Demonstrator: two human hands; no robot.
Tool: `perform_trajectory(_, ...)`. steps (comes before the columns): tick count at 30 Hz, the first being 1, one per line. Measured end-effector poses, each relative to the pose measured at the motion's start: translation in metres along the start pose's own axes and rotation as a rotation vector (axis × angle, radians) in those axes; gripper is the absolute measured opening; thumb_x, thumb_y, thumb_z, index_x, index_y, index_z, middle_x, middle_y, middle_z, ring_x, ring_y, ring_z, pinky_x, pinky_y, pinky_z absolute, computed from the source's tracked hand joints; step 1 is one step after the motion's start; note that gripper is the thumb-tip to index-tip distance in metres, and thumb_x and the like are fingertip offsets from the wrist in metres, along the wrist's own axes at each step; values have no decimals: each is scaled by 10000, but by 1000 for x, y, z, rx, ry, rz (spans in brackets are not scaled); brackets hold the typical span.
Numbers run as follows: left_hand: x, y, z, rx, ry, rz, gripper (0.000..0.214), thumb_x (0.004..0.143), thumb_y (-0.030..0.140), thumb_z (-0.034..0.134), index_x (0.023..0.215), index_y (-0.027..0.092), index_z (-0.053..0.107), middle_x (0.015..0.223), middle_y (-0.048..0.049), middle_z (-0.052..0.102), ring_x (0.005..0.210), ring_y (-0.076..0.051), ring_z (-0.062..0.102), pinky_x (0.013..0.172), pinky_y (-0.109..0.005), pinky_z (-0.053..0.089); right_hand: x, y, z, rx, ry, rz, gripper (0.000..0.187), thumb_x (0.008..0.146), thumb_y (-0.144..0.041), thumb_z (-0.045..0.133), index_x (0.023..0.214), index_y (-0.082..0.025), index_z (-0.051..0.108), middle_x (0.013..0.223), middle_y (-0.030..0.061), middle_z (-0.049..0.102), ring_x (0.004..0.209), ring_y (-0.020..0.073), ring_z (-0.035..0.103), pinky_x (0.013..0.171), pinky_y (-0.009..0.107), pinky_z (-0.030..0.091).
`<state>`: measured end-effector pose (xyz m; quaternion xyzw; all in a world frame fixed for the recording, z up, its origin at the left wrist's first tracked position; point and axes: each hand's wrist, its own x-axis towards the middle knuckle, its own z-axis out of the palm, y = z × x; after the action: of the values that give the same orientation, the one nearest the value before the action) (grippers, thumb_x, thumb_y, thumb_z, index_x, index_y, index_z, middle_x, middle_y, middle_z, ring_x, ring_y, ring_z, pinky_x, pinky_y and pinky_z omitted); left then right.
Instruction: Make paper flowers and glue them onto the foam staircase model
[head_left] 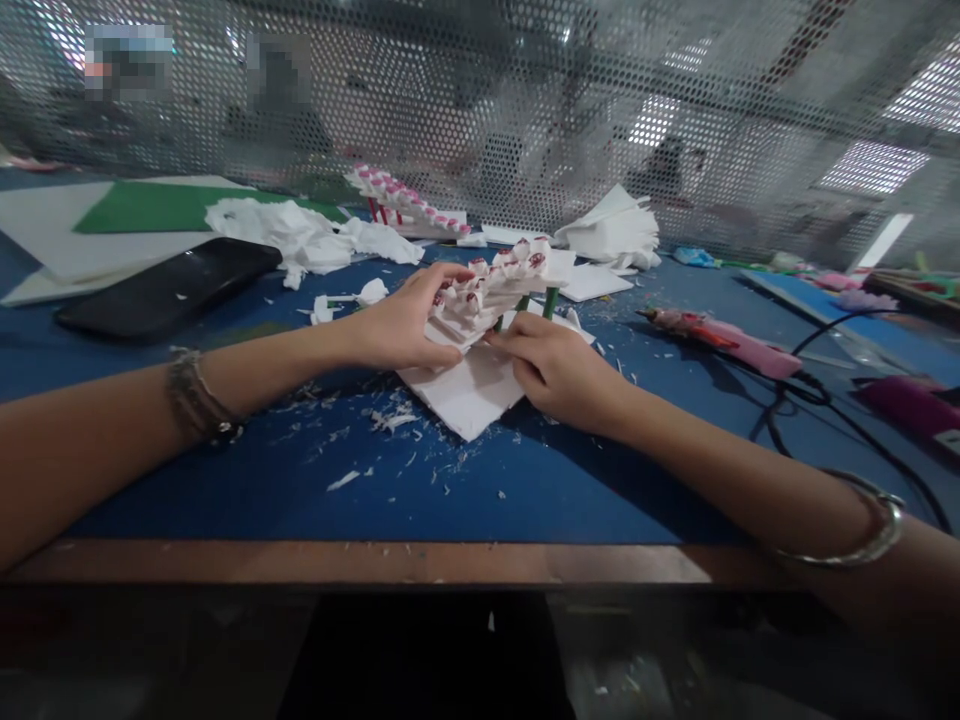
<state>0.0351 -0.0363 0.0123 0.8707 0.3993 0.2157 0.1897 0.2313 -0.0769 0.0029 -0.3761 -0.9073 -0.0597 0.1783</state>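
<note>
Blue matting covers the table (225,490), littered with white scraps (390,420), before a perforated metal screen (480,100). Head view: the left hand (401,325) curls over the tiered white paper model (499,283) and the right hand (559,370) pinches its lower edge, holding it above a white foam sheet (469,398) at mid-table, a black phone (169,285) lying to the left

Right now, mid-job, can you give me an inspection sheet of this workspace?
Surface: blue mat over a wooden table edge.
Job's things: red-tipped white row on green sticks, above a white sheet.
Clutter: white scraps, crumpled tissue, black phone, pink tool.
Hands: left hand grips the row; right hand curled at the sticks, grip unclear.
Cables: black cable right of the hands.
Surroundings: perforated screen behind the table.
</note>
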Motion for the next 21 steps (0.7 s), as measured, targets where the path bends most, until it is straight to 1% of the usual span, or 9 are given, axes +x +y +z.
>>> perform_trajectory(5,-1,2,1,2,14,10,771,609,315,583,1276,192,217,1312,-123,289,1156,-308,341,929,-406,332,1,-1,0,-13,-40,-1,398,750,-97,305,1043,-74,573,835,102,500,748,170,482,661,301,402)
perform_trajectory(7,-1,3,1,-4,21,6,774,607,326,584,1276,185,221,1313,-125,286,1157,-313,338,929,-404,332,1,-2,-2,-6,-14,-26,394,757,-96,302,1050,-66,564,842,108,510,755,172,489,655,296,406)
perform_trajectory(9,-1,3,-1,-30,25,-16,786,605,337,584,1280,195,208,1311,-125,289,1157,-325,337,920,-410,339,0,-2,-8,12,83,-47,365,754,-82,318,1012,-73,576,826,99,531,749,160,496,654,278,407)
perform_trajectory(11,-1,1,-7,-61,32,-49,803,604,337,586,1287,214,183,1318,-125,278,1166,-336,325,905,-411,353,-1,0,-16,24,239,-41,309,734,-58,349,909,-101,601,756,66,546,687,133,496,631,256,402)
perform_trajectory(14,-1,-5,-21,-118,4,-67,856,584,331,604,1296,241,138,1320,-132,270,1153,-340,345,875,-404,376,-4,5,-30,-5,469,34,242,720,-47,381,792,-141,592,643,17,525,572,109,458,584,254,392)
perform_trajectory(16,-3,-7,-30,-175,-44,-59,886,573,320,608,1301,258,106,1299,-131,296,1089,-326,417,840,-399,397,-5,9,-37,-63,607,125,201,713,-71,412,802,-155,571,667,22,518,621,129,470,642,292,403)
perform_trajectory(18,-6,-6,-38,-229,-88,-46,890,573,307,599,1301,267,90,1274,-123,324,1019,-299,474,802,-382,417,-6,12,-42,-92,716,226,193,701,-114,449,859,-174,543,772,48,522,750,169,484,734,352,398)
perform_trajectory(20,-8,-5,-44,-259,-126,-30,882,579,298,587,1301,272,81,1260,-111,339,945,-263,511,762,-357,435,-8,14,-45,-22,755,307,244,696,-165,462,934,-198,503,876,66,507,843,195,473,774,388,393)
perform_trajectory(21,-9,-4,-45,-265,-142,-19,878,581,294,583,1300,278,78,1260,-103,338,900,-241,525,738,-343,444,-8,15,-45,53,741,338,271,700,-188,453,969,-208,483,913,69,498,866,198,469,776,392,398)
